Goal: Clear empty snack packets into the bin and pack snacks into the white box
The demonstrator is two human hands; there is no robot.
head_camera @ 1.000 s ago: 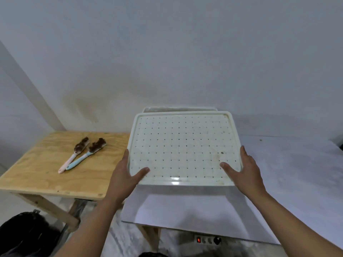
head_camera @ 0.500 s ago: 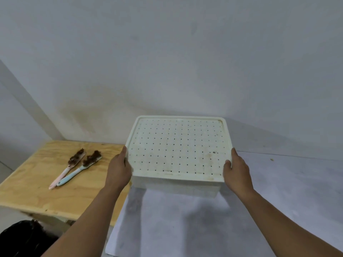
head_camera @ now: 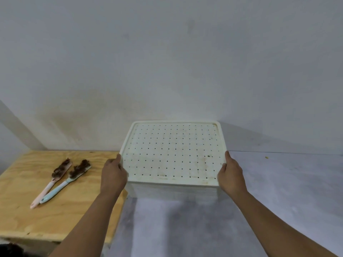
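White box (head_camera: pixel 173 190) at the middle of the view, on the grey counter (head_camera: pixel 278 191) against the pale wall (head_camera: pixel 167 62), near the counter's left edge. Rectangular, off-white plastic, closed by a lid (head_camera: pixel 174 153) with a raised rim and rounded corners. Lid top covered by a regular grid of small dark holes set in faint square panels; brownish stains along the near edge and a small dark speck toward the right side. Front wall plain and shaded, ribbed faintly near the bottom. Held from both sides: left hand (head_camera: pixel 113 175) clamped on the left edge of the lid, thumb on top of the rim, fingers curled down the side; right hand (head_camera: pixel 231 173) clamped on the right edge likewise, thumb up along the rim. Both forearms stretched in from the bottom of the view. Left of the box, a lower plywood counter (head_camera: pixel 37 210) carrying two brushes side by side, one with a pink handle (head_camera: pixel 50 184), one with a blue handle (head_camera: pixel 65 182), both with dark soiled bristles pointing away. Contents of the box hidden under the lid
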